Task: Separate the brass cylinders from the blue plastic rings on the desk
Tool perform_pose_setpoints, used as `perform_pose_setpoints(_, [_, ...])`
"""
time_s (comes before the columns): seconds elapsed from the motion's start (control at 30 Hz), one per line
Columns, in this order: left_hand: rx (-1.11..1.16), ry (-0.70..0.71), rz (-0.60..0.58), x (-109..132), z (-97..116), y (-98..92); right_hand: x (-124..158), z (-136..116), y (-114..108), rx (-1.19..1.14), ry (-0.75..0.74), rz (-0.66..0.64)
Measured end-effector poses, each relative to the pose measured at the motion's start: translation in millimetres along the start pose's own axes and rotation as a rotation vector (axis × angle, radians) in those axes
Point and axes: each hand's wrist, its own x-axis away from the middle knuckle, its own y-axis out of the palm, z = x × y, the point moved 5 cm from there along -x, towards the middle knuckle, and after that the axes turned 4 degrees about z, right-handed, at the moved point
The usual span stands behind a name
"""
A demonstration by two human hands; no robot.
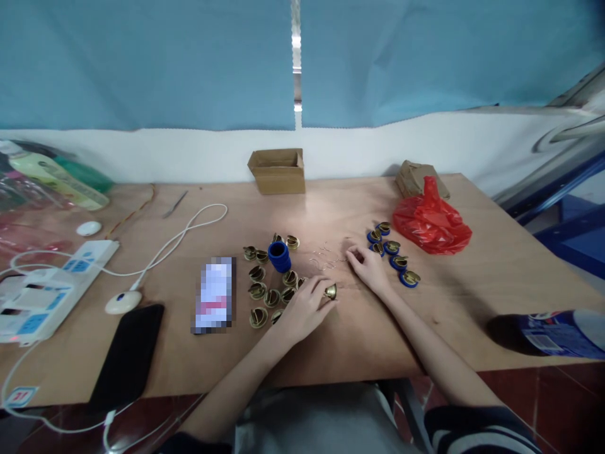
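Observation:
My left hand (307, 309) is closed around a small brass-coloured, bell-shaped metal part (331, 291), held between thumb and fingers just above the table. My right hand (368, 268) rests on the table with its fingertips pinched together; whatever they hold is too small to make out. Beside those fingertips lie several thin, curved wire rings (326, 257). To the left, several loose brass parts (258, 317) are spread out around a stack of blue rings (280, 256). On the right, several brass parts seated in blue rings (409, 279) form a loose group.
A cardboard box (282, 180) stands at the back. Behind the right group sits a red plastic bag (432, 221); a bottle (553, 333) lies at the right. Leftward are a lit phone (215, 296), a black phone (127, 356), a power strip (57, 293) and white cables.

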Motion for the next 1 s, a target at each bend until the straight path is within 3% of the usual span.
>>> perform_pose_setpoints(0.4, [0.004, 0.008, -0.006, 0.4, 1.3, 2.0, -4.7, 0.8, 7.2, 0.042, -0.087, -0.008])
perform_pose_setpoints(1.0, [-0.002, 0.019, -0.013, -0.5, 3.6, 0.4, -7.4, 4.1, 4.4, 0.002, -0.038, -0.005])
